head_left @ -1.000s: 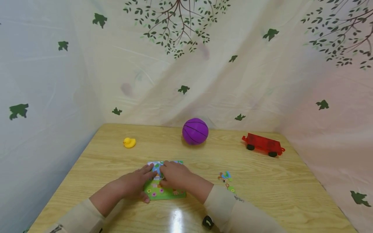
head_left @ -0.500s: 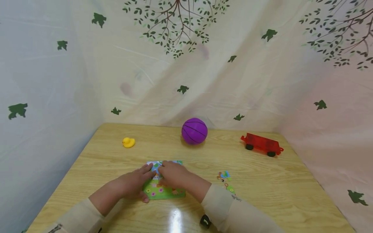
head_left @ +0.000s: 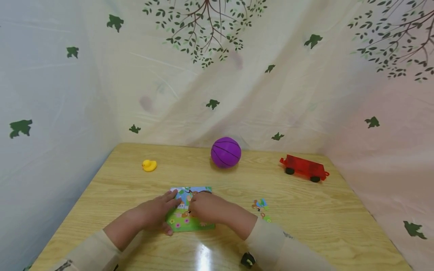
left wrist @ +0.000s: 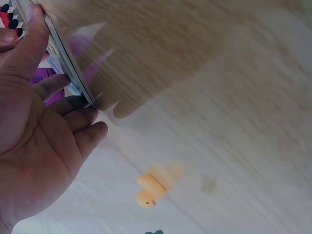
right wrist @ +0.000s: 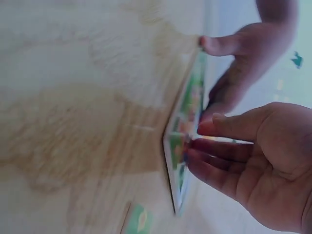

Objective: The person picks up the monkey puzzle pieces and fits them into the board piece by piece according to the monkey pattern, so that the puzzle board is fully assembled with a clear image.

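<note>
A flat picture puzzle board, blue at the top and green with flowers below, lies on the table in front of me. My left hand rests at its left edge, fingers spread over the picture and thumb near the lower corner. In the left wrist view, the thumb and fingers span the board's edge. My right hand touches the middle of the picture with its fingertips, covering part of it. The right wrist view shows the fingers and thumb close together at the board's surface; a dark line curves near the top right.
Right of the board lie loose puzzle pieces, partly behind the right arm. A yellow rubber duck, a purple ball and a red toy wagon stand toward the back of the wooden table. Printed cloth hangs behind.
My right hand has shifted slightly right and toward me over the board, uncovering more of the picture's middle. The left hand and board have stayed in place.
</note>
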### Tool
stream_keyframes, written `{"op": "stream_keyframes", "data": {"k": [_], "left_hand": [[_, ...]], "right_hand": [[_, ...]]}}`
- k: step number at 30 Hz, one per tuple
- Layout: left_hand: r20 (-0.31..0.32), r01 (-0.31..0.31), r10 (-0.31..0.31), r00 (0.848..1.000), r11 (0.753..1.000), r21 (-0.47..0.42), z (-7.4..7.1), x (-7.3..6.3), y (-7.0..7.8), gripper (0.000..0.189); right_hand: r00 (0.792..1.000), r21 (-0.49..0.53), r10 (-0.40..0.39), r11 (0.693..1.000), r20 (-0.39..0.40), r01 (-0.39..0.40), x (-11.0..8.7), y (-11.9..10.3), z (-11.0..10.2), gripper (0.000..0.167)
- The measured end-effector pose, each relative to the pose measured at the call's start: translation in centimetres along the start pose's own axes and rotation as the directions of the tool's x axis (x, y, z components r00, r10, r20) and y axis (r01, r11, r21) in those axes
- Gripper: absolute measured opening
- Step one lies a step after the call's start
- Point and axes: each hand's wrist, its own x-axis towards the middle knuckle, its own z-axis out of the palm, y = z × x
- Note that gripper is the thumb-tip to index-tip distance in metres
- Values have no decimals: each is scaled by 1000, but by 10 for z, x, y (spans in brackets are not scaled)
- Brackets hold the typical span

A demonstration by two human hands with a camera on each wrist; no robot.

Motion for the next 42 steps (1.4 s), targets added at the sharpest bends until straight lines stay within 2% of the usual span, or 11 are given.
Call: {"op": "stream_keyframes", "data": {"k": [3, 5, 8, 15, 20, 25, 28, 30, 33, 36, 42], "left_hand": [[0, 15, -15, 1000, 1000, 0, -1, 1, 2, 102], [-6, 22, -22, 1000, 1000, -4, -1, 2, 4, 102], [-7, 18, -17, 1000, 1000, 3, -2, 1, 7, 102], [38, 29, -29, 999, 1000, 12, -2, 1, 9, 97], [46, 26, -26, 999, 1000, 9, -1, 4, 8, 97], [51, 36, -36, 998, 999, 0, 0, 4, 7, 96], [61, 47, -47, 997, 999, 1, 1, 5, 7, 95], [64, 48, -48, 997, 999, 0, 2, 5, 6, 95], [64, 45, -45, 997, 999, 2, 2, 6, 5, 95], [65, 38, -38, 997, 999, 0, 2, 6, 5, 95], [57, 25, -25, 998, 1000, 5, 0, 3, 7, 93]], "right_hand": [[1000, 166, 10, 986, -12, -8, -17, 9, -3, 19], [998, 292, 68, 954, -13, -61, -31, 17, -5, 24], [984, 364, 176, 917, 1, -164, -54, 32, -10, 32], [936, 382, 352, 862, 20, -332, -107, 70, -7, 33], [887, 359, 458, 821, 50, -444, -137, 88, -4, 36], [854, 347, 508, 786, 110, -512, -155, 101, 2, 42], [845, 350, 507, 771, 168, -532, -160, 104, 9, 36], [846, 350, 500, 771, 185, -532, -161, 106, 13, 28], [856, 344, 488, 785, 169, -515, -160, 106, 18, 19], [869, 326, 478, 807, 129, -492, -158, 106, 21, 15], [896, 209, 440, 872, 60, -442, -155, 107, 22, 17]]}}
